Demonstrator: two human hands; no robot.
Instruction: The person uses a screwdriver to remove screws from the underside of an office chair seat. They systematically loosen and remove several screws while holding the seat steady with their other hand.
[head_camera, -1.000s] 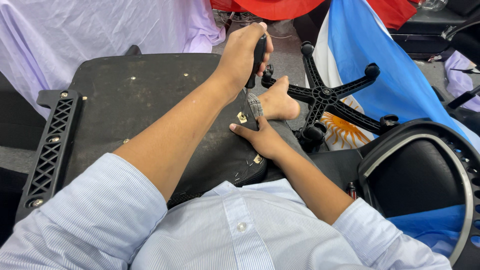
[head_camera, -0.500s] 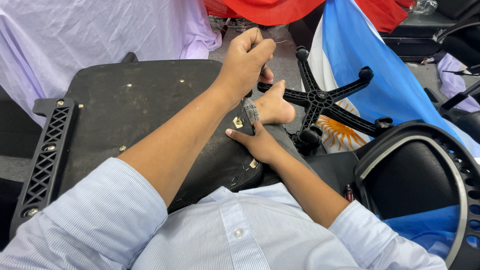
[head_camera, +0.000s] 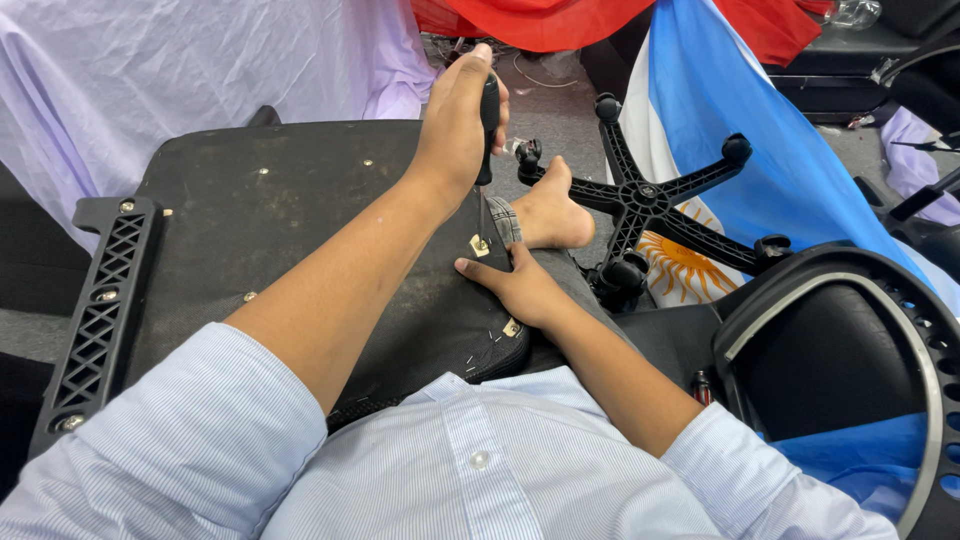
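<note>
Underside of a chair seat worked with a screwdriver, seen from the wearer's head.

Nearest, the right hand (head_camera: 522, 288) lies flat on the seat's (head_camera: 300, 220) right edge, fingers together, pressing the black panel just beside a small metal bracket (head_camera: 481, 244); the seat rests across the person's lap, a latticed black armrest (head_camera: 95, 310) bolted to its left side; the left hand (head_camera: 455, 125) is wrapped tight round the black handle of the screwdriver (head_camera: 487, 120), held upright, its thin shaft reaching down to the bracket; beyond, a bare foot (head_camera: 553, 212) lies beside a five-armed chair base (head_camera: 650, 200) on a blue-and-white cloth (head_camera: 760, 130); to the right, a curved chair back (head_camera: 850, 350); farthest, lilac drapery (head_camera: 180, 70).
</note>
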